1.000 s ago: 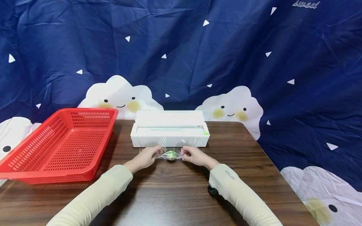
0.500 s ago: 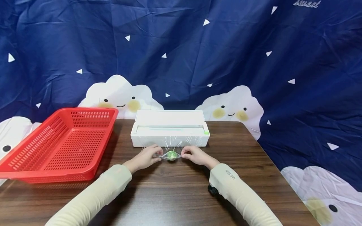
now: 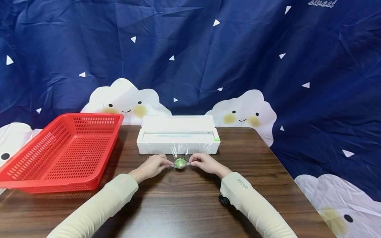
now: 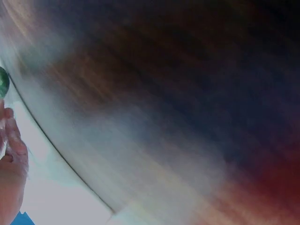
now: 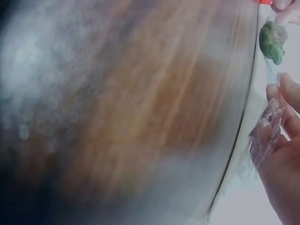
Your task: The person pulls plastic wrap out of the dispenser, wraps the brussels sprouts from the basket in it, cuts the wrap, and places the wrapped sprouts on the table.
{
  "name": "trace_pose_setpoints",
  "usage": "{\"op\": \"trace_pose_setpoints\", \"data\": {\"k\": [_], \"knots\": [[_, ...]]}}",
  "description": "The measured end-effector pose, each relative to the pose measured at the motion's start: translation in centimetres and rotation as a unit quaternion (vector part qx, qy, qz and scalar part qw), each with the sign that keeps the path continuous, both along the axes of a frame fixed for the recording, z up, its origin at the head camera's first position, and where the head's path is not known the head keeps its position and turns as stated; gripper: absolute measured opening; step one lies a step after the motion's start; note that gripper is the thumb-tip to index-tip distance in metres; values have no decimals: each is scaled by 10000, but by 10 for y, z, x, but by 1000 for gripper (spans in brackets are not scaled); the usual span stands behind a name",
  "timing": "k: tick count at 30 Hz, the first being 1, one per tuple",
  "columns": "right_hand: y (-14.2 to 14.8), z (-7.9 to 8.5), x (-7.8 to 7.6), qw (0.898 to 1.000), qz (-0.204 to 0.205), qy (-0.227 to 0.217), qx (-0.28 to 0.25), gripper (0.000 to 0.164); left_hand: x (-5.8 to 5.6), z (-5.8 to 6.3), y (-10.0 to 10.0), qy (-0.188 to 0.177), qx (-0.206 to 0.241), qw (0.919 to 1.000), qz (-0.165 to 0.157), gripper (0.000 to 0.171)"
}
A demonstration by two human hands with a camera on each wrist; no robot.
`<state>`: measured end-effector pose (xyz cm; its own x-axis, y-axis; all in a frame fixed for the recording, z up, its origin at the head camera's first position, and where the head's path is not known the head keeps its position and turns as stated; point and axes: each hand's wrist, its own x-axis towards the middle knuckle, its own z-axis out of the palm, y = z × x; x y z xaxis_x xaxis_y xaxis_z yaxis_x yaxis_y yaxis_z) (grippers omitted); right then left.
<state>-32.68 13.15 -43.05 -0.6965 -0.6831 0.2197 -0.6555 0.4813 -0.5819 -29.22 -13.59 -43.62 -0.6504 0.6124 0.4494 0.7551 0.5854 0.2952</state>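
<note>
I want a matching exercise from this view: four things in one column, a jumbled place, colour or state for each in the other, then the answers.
1 basket
2 box
3 vegetable
4 cloth

A white, lid open
B dark blue, printed with clouds
C red
D between the left hand and the right hand

Pairs: 1-C, 2-A, 3-D, 4-B

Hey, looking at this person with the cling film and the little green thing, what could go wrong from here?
The clear film, pinched by the left hand and right hand, looks thin and could tear if tugged hard.

The green item sits between the hands and might roll out if one lets go.

Crumpled film lies against the right hand in its wrist view, so it may cling there.
</note>
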Motion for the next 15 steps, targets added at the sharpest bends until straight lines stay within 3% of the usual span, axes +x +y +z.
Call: {"op": "trace_pose_setpoints", "data": {"k": [7,15], "knots": [[0,-1,-2,9996,83,-119,257,9,3,1,0,-171,-296,9994,-54,13],[-1,1,1,9989,43,-337,337,10,3,0,-1,-229,-286,9992,-146,12]]}}
